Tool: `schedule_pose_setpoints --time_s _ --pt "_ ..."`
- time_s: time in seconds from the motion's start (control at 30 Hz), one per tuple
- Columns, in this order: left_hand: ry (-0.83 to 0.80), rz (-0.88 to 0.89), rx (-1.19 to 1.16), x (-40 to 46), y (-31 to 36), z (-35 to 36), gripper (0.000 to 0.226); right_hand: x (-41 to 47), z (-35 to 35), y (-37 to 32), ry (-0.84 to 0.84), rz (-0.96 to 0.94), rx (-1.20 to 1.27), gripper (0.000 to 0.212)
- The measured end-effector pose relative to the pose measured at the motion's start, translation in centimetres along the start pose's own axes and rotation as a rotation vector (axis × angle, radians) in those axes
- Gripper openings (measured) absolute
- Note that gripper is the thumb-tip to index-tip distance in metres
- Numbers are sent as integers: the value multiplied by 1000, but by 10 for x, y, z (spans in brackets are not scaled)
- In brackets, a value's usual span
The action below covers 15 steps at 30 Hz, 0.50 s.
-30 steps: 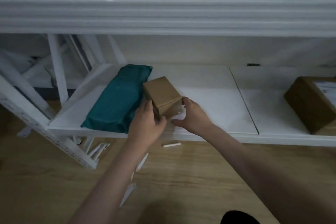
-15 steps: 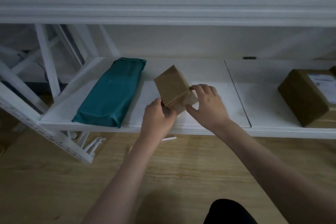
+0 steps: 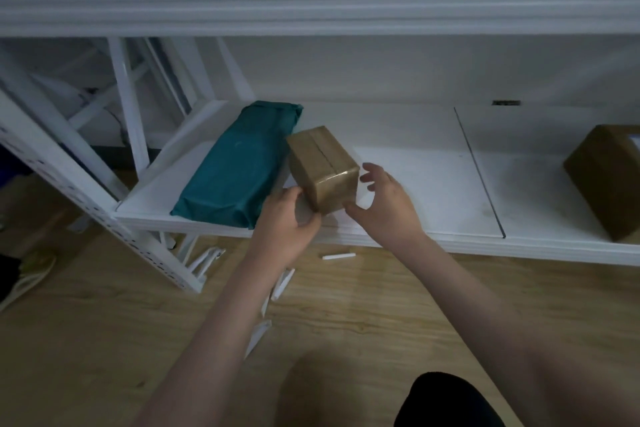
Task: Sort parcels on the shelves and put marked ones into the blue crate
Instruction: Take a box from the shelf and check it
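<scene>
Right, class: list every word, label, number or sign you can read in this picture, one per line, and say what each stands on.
None can be read.
Small box: brown tape only, no print on the faces that show.
Large box at the right: a white label with dark marks, too blurred to read.
Teal parcel: no text shows.
Shelf upright: a row of marks or holes, too blurred to tell.

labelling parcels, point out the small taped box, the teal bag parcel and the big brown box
small taped box (image 3: 322, 166), head view, taped top face
teal bag parcel (image 3: 239, 163), head view, middle of top
big brown box (image 3: 602, 180), head view, left side face
</scene>
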<state>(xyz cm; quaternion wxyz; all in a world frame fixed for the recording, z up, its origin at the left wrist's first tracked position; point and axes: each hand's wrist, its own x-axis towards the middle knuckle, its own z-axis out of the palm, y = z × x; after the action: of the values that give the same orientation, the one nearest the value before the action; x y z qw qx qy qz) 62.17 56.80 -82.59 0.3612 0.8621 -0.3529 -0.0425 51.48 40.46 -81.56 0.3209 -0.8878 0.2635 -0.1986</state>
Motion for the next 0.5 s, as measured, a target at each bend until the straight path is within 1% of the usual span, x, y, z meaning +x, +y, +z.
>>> schedule_pose_setpoints --time_s 0.07,0.17,0.3,0.37,0.43,0.5 --pt "-14 28 15 -3 2 5 42 -5 4 4 -3 -5 13 67" --pt "-20 46 23 -3 5 16 39 -8 1 11 -8 -9 12 67" --pt "-49 50 -9 -3 20 32 38 -15 -13 20 31 -24 24 67" --pt "-68 23 -48 -5 35 40 35 -19 -23 21 65 -55 -3 67" --pt "-68 -14 -91 -9 51 48 27 -21 -34 19 149 -127 -114 63" --pt "-26 -50 -82 -17 62 53 21 -22 -42 17 241 -229 -291 55"
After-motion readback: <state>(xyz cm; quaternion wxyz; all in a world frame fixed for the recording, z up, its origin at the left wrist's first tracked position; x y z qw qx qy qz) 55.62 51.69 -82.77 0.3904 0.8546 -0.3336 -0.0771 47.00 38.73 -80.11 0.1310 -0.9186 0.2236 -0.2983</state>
